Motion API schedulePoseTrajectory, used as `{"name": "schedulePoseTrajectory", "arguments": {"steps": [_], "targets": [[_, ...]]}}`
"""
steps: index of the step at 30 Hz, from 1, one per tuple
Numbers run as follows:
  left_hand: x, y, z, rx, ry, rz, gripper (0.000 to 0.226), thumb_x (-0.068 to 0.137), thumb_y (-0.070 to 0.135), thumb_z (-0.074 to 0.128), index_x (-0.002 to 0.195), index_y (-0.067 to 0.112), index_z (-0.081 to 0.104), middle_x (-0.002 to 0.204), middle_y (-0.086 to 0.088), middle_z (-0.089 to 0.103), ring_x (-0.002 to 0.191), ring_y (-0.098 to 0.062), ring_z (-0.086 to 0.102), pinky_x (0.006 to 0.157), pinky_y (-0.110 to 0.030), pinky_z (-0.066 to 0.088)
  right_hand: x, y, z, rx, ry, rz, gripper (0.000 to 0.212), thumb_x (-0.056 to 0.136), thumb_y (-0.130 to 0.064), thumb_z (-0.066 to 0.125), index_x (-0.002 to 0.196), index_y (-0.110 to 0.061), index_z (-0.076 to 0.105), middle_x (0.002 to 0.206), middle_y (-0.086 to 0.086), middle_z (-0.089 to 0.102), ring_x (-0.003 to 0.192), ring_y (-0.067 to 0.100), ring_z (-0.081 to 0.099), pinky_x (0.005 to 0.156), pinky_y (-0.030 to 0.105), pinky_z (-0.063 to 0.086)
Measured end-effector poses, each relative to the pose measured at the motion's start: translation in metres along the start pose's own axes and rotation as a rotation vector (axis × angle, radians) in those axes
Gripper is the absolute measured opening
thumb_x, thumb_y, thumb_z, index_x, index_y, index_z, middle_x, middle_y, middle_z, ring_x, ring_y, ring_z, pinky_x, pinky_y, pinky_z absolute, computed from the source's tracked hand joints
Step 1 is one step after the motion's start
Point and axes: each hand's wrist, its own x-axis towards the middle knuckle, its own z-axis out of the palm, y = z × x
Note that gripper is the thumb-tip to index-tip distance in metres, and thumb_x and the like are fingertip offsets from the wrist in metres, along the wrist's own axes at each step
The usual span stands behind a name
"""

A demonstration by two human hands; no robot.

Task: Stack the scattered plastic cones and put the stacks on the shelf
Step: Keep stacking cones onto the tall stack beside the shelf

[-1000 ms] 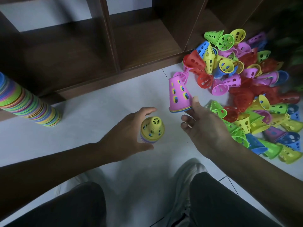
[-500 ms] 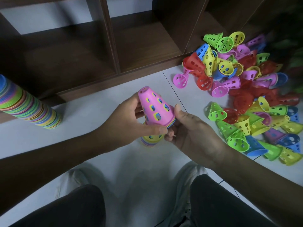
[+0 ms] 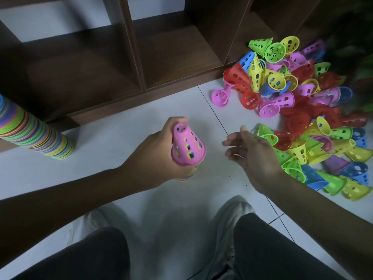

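My left hand [image 3: 155, 156] grips a short stack of cones [image 3: 187, 147] with a pink cone on top, standing on the white floor in the middle. My right hand [image 3: 248, 150] hovers empty just right of it, fingers loosely apart, near a green cone [image 3: 264, 134] at the pile's edge. A big pile of scattered cones [image 3: 302, 118] in red, yellow, green, blue and pink covers the floor at the right. A tall leaning stack of cones [image 3: 34, 132] stands at the left edge. The dark wooden shelf [image 3: 171, 53] runs across the top.
My two legs in dark trousers and light shoes [image 3: 232, 215] fill the bottom of the view. The shelf has open compartments split by upright panels [image 3: 131, 37]. White tiled floor [image 3: 121, 122] lies between the shelf and my hands.
The pink-topped cones went down onto the yellow stack in my left hand. My right hand let go and moved right, toward the pile.
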Motion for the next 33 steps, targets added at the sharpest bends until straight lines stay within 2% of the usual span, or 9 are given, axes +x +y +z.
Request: {"name": "schedulePoseTrajectory", "arguments": {"steps": [4,8,12,17,19,21,26,29,33], "targets": [[0.002,-0.01,0.01,0.08,-0.083,0.019,0.096,0.069,0.03,0.091,0.145,0.037,0.033,0.119,0.009,0.064,0.109,-0.01,0.062,0.088,-0.028,0.055,0.02,0.015,-0.024,-0.107,0.107,0.007,0.038,0.107,-0.03,0.046,0.082,-0.009,0.065,0.078,0.009,0.071,0.056,0.022,0.056,0.056,0.027,0.048],[0.007,-0.015,0.011,0.167,-0.142,0.021,0.104,0.069,0.042,0.091,0.15,0.039,0.027,0.139,0.013,0.054,0.118,-0.003,0.052,0.09,-0.012,0.045,0.037,0.031,-0.044,-0.227,0.192,-0.029,0.037,0.107,-0.028,0.046,0.088,-0.004,0.066,0.078,0.008,0.071,0.05,0.017,0.057,0.052,0.023,0.047],[0.009,-0.017,0.006,0.163,-0.15,0.025,0.102,0.067,0.051,0.089,0.149,0.043,0.028,0.142,0.02,0.05,0.119,0.002,0.049,0.098,-0.017,0.044,0.056,0.037,-0.063,-0.316,0.239,-0.101,0.036,0.107,-0.026,0.047,0.09,-0.001,0.066,0.078,0.008,0.07,0.046,0.013,0.057,0.049,0.022,0.044],[0.007,-0.023,-0.011,0.206,-0.115,0.026,0.075,0.075,0.067,0.074,0.14,0.047,0.041,0.134,0.033,0.049,0.118,0.015,0.046,0.104,-0.028,0.045,0.082,0.043,-0.085,-0.602,0.233,-0.257,0.036,0.106,-0.028,0.048,0.084,-0.007,0.068,0.08,0.003,0.073,0.052,0.009,0.06,0.056,0.021,0.046],[0.009,-0.026,-0.023,0.216,-0.061,0.019,0.062,0.08,0.073,0.063,0.133,0.044,0.05,0.127,0.035,0.051,0.114,0.014,0.049,0.1,-0.027,0.046,0.088,0.042,-0.089,-0.696,0.198,-0.309,0.033,0.105,-0.027,0.049,0.086,-0.009,0.068,0.08,0.001,0.072,0.057,0.002,0.061,0.058,0.014,0.045],[0.012,-0.029,-0.031,0.201,-0.026,0.036,0.056,0.082,0.077,0.054,0.125,0.041,0.058,0.122,0.032,0.059,0.114,0.01,0.053,0.096,-0.023,0.047,0.096,0.041,-0.092,-0.819,0.169,-0.371,0.029,0.105,-0.027,0.049,0.088,-0.013,0.067,0.079,-0.005,0.072,0.063,0.0,0.063,0.064,0.019,0.048],[0.029,-0.032,-0.037,0.231,-0.036,0.037,0.036,0.082,0.063,0.052,0.107,0.04,0.065,0.105,0.03,0.065,0.106,0.013,0.055,0.08,-0.002,0.042,0.131,0.021,-0.088,-1.019,0.174,-0.479,0.021,0.102,-0.027,0.054,0.092,-0.014,0.066,0.086,0.0,0.073,0.08,0.019,0.068,0.077,0.032,0.051],[0.038,-0.037,-0.037,0.223,-0.054,0.016,0.031,0.082,0.06,0.053,0.101,0.04,0.066,0.1,0.028,0.068,0.102,0.01,0.059,0.079,-0.003,0.042,0.158,0.001,-0.089,-1.118,0.162,-0.566,0.012,0.098,-0.019,0.058,0.102,-0.011,0.066,0.101,0.008,0.069,0.094,0.027,0.064,0.082,0.031,0.048],[0.052,-0.044,-0.034,0.202,-0.088,-0.03,0.029,0.08,0.061,0.052,0.097,0.042,0.066,0.097,0.034,0.067,0.099,0.012,0.06,0.077,-0.005,0.043,0.199,-0.031,-0.101,-1.331,0.167,-0.589,0.031,0.097,-0.021,0.056,0.124,-0.005,0.055,0.114,0.019,0.058,0.113,0.037,0.051,0.096,0.043,0.043]]}}
